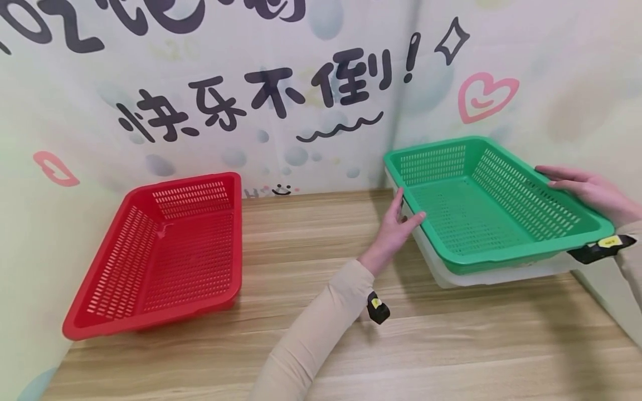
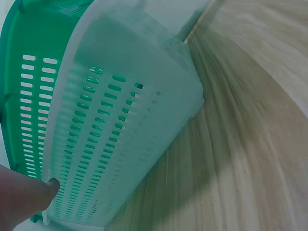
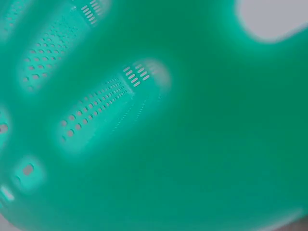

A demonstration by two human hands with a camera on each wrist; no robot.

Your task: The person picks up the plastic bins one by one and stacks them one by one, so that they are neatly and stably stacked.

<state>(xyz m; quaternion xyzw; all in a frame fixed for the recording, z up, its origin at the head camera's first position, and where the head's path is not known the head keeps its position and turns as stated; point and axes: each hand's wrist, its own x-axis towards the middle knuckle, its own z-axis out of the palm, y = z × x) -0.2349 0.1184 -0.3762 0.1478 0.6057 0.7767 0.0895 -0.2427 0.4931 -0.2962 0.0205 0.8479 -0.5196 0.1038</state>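
Observation:
A green slotted basket (image 1: 466,217) sits nested inside a white one (image 1: 436,267) on the right side of the table. At its left rim is my left hand (image 1: 391,234), fingers and thumb extended, the thumb reaching over the green edge. In the left wrist view a fingertip (image 2: 50,187) lies at the rim of the white basket (image 2: 144,96), and green shows through its slots. My right hand (image 1: 592,192) rests along the right rim with its fingers stretched out. Green plastic (image 3: 207,144) fills the right wrist view, close and blurred.
A red slotted basket (image 1: 190,256) stands at the left of the wood-grain table (image 1: 321,345), near the side wall. Behind rises a white printed backdrop (image 1: 341,156) with dark lettering and pink hearts.

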